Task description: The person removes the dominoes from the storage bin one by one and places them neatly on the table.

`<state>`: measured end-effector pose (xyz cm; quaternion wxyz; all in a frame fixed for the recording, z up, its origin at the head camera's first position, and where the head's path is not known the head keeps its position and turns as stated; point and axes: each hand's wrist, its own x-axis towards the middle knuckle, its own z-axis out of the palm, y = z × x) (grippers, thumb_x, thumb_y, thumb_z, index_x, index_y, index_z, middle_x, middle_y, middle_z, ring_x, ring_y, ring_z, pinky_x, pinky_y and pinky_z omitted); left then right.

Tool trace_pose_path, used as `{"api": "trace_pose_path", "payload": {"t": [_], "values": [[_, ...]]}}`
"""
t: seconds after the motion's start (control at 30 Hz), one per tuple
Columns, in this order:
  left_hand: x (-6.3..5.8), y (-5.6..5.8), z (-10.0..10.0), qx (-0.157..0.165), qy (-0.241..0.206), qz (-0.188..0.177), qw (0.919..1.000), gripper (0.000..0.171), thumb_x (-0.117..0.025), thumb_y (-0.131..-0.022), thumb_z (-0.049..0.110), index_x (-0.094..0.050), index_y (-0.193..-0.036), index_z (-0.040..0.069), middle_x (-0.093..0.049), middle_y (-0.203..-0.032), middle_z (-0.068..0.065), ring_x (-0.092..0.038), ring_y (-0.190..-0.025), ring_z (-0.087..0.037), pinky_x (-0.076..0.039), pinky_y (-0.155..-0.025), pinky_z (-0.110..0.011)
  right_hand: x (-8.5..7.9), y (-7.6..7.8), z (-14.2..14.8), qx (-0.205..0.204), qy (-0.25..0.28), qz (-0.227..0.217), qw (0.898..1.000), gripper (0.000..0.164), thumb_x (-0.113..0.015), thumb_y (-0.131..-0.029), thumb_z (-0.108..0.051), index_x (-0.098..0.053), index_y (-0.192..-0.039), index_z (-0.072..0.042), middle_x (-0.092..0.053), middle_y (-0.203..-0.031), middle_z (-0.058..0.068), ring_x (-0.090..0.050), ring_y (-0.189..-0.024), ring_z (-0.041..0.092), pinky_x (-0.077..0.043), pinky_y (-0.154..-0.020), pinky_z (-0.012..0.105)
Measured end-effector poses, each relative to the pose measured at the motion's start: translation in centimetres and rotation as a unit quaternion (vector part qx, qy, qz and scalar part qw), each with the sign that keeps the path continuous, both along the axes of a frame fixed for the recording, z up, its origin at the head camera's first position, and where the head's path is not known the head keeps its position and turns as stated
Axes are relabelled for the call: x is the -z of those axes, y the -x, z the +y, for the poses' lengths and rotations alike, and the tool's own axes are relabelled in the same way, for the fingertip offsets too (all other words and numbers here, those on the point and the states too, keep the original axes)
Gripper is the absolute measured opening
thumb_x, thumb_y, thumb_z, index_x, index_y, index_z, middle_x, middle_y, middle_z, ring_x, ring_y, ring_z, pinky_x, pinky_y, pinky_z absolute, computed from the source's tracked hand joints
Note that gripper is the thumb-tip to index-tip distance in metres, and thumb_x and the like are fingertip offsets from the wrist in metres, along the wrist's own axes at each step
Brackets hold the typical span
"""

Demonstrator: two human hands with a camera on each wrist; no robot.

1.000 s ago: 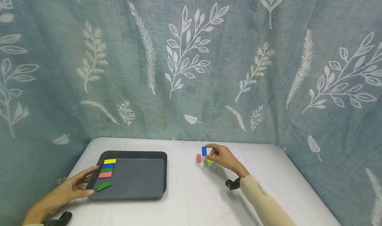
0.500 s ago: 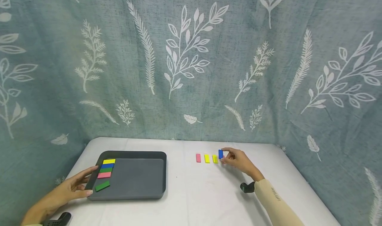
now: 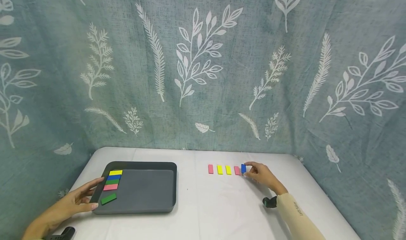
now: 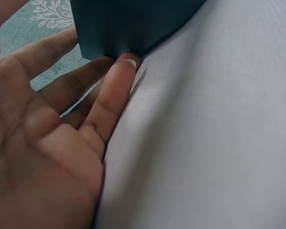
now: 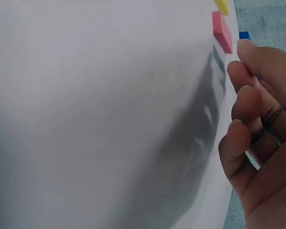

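My right hand (image 3: pixel 264 176) pinches a small blue rectangular block (image 3: pixel 243 168) between thumb and fingers, holding it upright at the right end of a row. In the right wrist view, only a bit of the blue block (image 5: pixel 244 35) shows past the fingertips, close to a pink block (image 5: pixel 221 32). The left hand (image 3: pixel 73 202) rests against the left side of a dark grey tray (image 3: pixel 175 187), thumb at its near corner and fingers along the wall. Inside the tray, yellow, blue, green and pink (image 3: pixel 110 187) blocks lie stacked edge to edge; another green block (image 3: pixel 109 198) lies askew nearer me.
Left of the blue block, a pink block (image 3: pixel 237 170), two yellow blocks (image 3: pixel 228 170) and another pink block (image 3: pixel 210 169) stand in a spaced row on the white-covered table (image 3: pixel 203 211). A leaf-patterned curtain (image 3: pixel 203 74) hangs behind and at both sides.
My right hand has carried the blue block rightward over the row and lowered it beside the right pink block, uncovering the yellow and pink ones. The left hand stays at the tray.
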<state>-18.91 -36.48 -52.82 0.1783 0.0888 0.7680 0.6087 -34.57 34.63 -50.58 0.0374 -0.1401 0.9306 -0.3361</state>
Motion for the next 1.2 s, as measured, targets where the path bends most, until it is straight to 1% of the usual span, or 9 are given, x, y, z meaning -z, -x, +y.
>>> {"api": "trace_pose_path", "payload": {"t": [0.13,0.23,0.33,0.47,0.57,0.63,0.73,0.97,1.2], "values": [[-0.08,-0.08,0.01,-0.007,0.01,-0.005,0.9999,0.08,-0.063,-0.102,0.014,-0.016,-0.166,0.024,-0.029,-0.157,-0.019,-0.049,-0.122,-0.032,-0.049,-0.091,-0.042,0.27,0.27,0.37,0.006,-0.016,-0.005,1.0,0.049,-0.074,-0.097,-0.019,-0.059,-0.141,-0.001,-0.062,-0.079,0.003,-0.053,-0.065,0.016,-0.045,-0.059,0.03],[-0.09,-0.02,0.01,-0.007,0.012,-0.004,0.9999,0.08,-0.063,-0.102,0.014,-0.015,-0.166,0.024,-0.028,-0.157,-0.018,-0.049,-0.123,-0.032,-0.049,-0.092,-0.043,0.4,0.4,0.55,0.012,-0.03,-0.009,0.999,0.047,-0.074,-0.097,-0.018,-0.06,-0.139,-0.002,-0.06,-0.078,0.002,-0.052,-0.065,0.015,-0.044,-0.059,0.029],[-0.12,0.07,0.0,-0.004,0.007,0.0,1.0,0.08,-0.062,-0.103,0.014,-0.014,-0.166,0.022,-0.027,-0.158,-0.022,-0.049,-0.122,-0.033,-0.048,-0.092,-0.044,0.4,0.53,0.75,0.012,-0.038,-0.011,0.999,0.046,-0.073,-0.098,-0.017,-0.06,-0.139,-0.001,-0.059,-0.077,0.002,-0.052,-0.064,0.016,-0.044,-0.058,0.03],[-0.1,0.2,-0.04,-0.002,0.0,-0.006,1.0,0.079,-0.062,-0.103,0.015,-0.014,-0.166,0.022,-0.031,-0.156,-0.024,-0.052,-0.123,-0.031,-0.049,-0.092,-0.043,0.27,0.56,0.97,0.008,-0.045,-0.011,0.999,0.046,-0.072,-0.098,-0.017,-0.06,-0.139,-0.001,-0.058,-0.077,0.002,-0.052,-0.063,0.017,-0.043,-0.058,0.03],[-0.04,0.2,-0.09,0.0,-0.005,-0.017,0.9998,0.079,-0.061,-0.104,0.014,-0.013,-0.166,0.023,-0.035,-0.155,-0.021,-0.052,-0.123,-0.031,-0.05,-0.092,-0.044,0.2,0.58,1.04,0.002,-0.053,-0.015,0.998,0.045,-0.072,-0.098,-0.017,-0.06,-0.139,-0.001,-0.058,-0.076,0.001,-0.052,-0.063,0.017,-0.043,-0.058,0.03],[-0.02,0.17,-0.13,0.005,-0.007,-0.015,0.9999,0.079,-0.06,-0.104,0.014,-0.012,-0.166,0.022,-0.037,-0.153,-0.022,-0.052,-0.124,-0.032,-0.05,-0.093,-0.044,0.2,0.68,1.08,-0.004,-0.057,-0.02,0.998,0.046,-0.072,-0.098,-0.017,-0.06,-0.139,-0.001,-0.058,-0.075,0.001,-0.053,-0.062,0.016,-0.044,-0.058,0.03],[-0.08,0.12,-0.1,0.002,-0.005,-0.013,0.9999,0.079,-0.06,-0.104,0.014,-0.013,-0.166,0.023,-0.034,-0.155,-0.021,-0.051,-0.124,-0.033,-0.05,-0.092,-0.044,0.2,0.85,1.05,-0.009,-0.064,-0.023,0.998,0.046,-0.071,-0.099,-0.018,-0.059,-0.14,-0.002,-0.058,-0.075,0.001,-0.053,-0.061,0.015,-0.045,-0.058,0.03],[-0.04,0.2,-0.18,-0.004,-0.01,-0.006,0.9999,0.08,-0.062,-0.103,0.013,-0.014,-0.166,0.022,-0.027,-0.158,-0.026,-0.051,-0.121,-0.033,-0.05,-0.09,-0.042,0.07,1.06,0.81,-0.011,-0.052,-0.033,0.998,0.046,-0.07,-0.099,-0.017,-0.058,-0.141,-0.002,-0.058,-0.075,0.003,-0.053,-0.061,0.017,-0.045,-0.058,0.033],[0.36,0.29,-0.32,-0.001,-0.01,-0.008,0.9999,0.079,-0.062,-0.104,0.014,-0.013,-0.166,0.019,-0.035,-0.155,-0.025,-0.052,-0.121,-0.034,-0.05,-0.09,-0.045,-0.09,0.84,0.75,0.001,-0.042,-0.062,0.997,0.05,-0.071,-0.099,-0.019,-0.057,-0.143,-0.002,-0.058,-0.077,0.005,-0.054,-0.062,0.019,-0.045,-0.059,0.035]]}}
